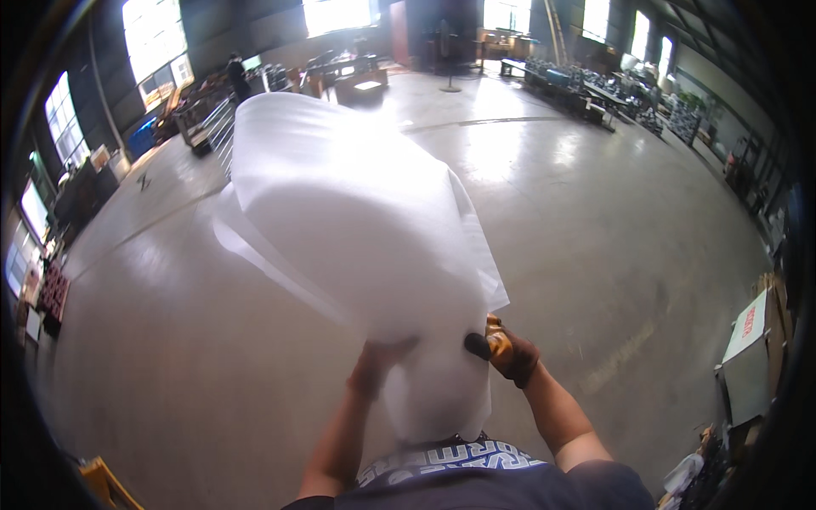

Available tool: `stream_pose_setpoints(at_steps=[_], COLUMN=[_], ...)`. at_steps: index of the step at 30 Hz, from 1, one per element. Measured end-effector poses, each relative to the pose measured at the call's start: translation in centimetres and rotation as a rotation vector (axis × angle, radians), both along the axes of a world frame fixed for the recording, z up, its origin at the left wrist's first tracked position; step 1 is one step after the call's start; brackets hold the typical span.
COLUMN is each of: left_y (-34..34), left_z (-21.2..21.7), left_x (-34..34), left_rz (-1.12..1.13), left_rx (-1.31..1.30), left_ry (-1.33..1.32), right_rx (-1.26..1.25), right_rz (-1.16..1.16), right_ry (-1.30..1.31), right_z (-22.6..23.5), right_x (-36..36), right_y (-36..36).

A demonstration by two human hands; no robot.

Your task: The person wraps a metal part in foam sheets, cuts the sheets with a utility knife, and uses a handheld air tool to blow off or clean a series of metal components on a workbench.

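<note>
Gripping the white foam roll (357, 246) at 6 o'clock, both clenched hands, left hand (374, 364) and right hand (508, 350), risked dropping it, since its bulk leaned toward 11 o'clock and blocked the floor (595, 255) ahead.

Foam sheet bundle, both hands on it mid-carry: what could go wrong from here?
1. The white foam sheet bundle fills the centre of the head view, so it may hide the concrete floor ahead.
2. The left hand and gloved right hand grip only its lower end; it could tip or slip.
3. A loose edge hangs off and might snag.

Flat cardboard boxes (769, 293) stacked at the right edge; a white rectangular sign (746, 325) with red lettering leans on them.
</note>
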State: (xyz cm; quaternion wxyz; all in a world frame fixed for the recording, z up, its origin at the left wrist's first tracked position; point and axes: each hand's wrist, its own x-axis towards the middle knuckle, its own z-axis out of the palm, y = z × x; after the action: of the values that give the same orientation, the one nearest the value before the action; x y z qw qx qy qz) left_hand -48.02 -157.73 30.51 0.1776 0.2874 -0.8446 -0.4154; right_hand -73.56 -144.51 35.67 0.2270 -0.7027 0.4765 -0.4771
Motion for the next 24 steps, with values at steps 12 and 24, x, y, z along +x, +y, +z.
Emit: stream_pose_setpoints(at_steps=[12, 24], left_y=[-37.5, -80.3], left_z=[1.6, -1.1], left_x=[-7.0, -24.0], left_rz=[0.458, 0.362], left_rx=[-0.164, -0.222], left_ry=[0.198, 0.212], right_rx=[0.004, 0.422], right_rz=[0.345, 0.288], right_ry=[0.080, -0.277], right_z=[0.7, 7.4], right_x=[-9.8, -23.8], right_y=[-48.2, -88.6])
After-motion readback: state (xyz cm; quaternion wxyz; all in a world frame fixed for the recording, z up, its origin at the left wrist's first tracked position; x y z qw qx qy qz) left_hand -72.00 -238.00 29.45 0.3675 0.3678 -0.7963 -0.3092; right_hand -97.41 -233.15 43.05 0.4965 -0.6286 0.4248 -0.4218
